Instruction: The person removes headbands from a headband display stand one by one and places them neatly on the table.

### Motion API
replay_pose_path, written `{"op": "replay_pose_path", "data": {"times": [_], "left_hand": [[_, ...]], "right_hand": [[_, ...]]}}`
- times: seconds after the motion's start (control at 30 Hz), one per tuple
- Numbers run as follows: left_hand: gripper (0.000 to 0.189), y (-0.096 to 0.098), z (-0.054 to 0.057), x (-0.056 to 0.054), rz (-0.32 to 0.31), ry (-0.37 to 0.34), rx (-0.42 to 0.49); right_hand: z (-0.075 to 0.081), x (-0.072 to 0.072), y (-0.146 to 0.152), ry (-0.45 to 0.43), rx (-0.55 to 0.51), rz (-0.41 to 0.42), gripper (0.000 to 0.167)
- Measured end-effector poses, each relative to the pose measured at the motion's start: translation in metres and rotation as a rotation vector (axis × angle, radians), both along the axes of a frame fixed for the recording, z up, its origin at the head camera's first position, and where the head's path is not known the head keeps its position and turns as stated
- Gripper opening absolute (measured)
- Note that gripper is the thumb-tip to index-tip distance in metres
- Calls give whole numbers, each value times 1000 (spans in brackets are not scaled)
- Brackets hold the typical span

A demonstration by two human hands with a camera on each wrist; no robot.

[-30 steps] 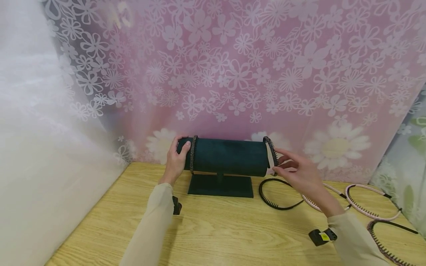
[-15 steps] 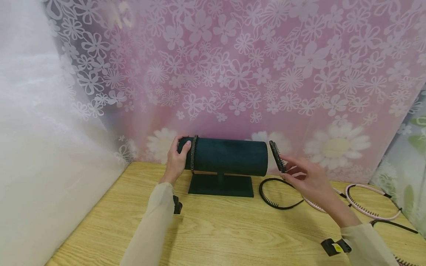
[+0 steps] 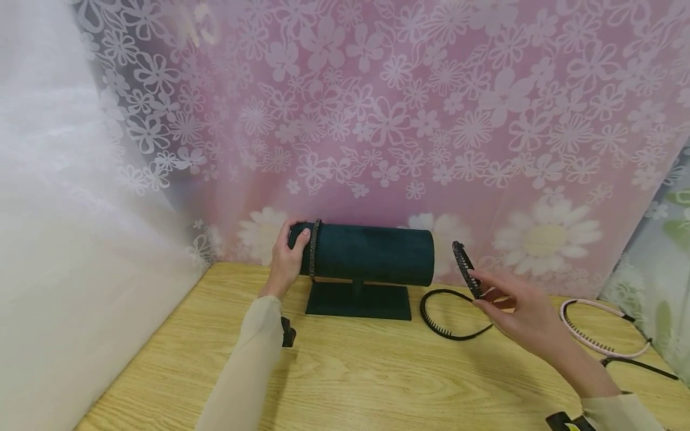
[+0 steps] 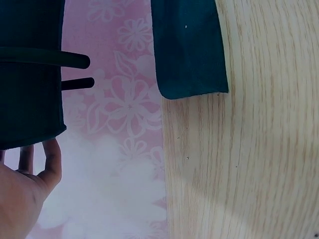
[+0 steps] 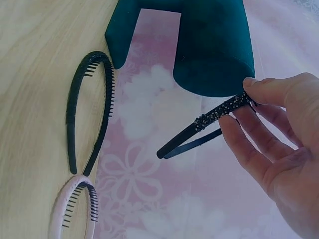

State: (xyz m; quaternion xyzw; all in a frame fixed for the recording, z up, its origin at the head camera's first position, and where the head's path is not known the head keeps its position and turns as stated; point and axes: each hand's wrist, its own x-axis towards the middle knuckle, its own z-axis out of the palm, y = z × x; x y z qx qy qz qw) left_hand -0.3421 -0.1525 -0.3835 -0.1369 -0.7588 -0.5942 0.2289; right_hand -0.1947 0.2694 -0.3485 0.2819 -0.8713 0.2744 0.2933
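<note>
Gripping the left end of a dark green velvet display roll, the left hand curls its fingers over the top, just beside a beaded headband already seated around the roll. To the right, clear of the roll's far end, the right hand pinches a second beaded black headband between thumb and fingertips, its two ends pointing away from the palm. A plain black toothed headband lies on the wooden table below it, and a pink headband lies farther right.

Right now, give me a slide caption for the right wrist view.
Right hand pinches a beaded black headband beside the green velvet stand; a black toothed headband lies on the table.
</note>
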Motion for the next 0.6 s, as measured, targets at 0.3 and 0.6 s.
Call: {"op": "replay_pose_path", "data": {"times": [0.3, 0.6], "left_hand": [[48, 1, 0, 3, -3, -3, 2], [50, 1, 1, 1, -7, -4, 11]], "right_hand": [[-12, 16, 11, -61, 31, -65, 74], [-27, 26, 25, -33, 12, -49, 74]]}}
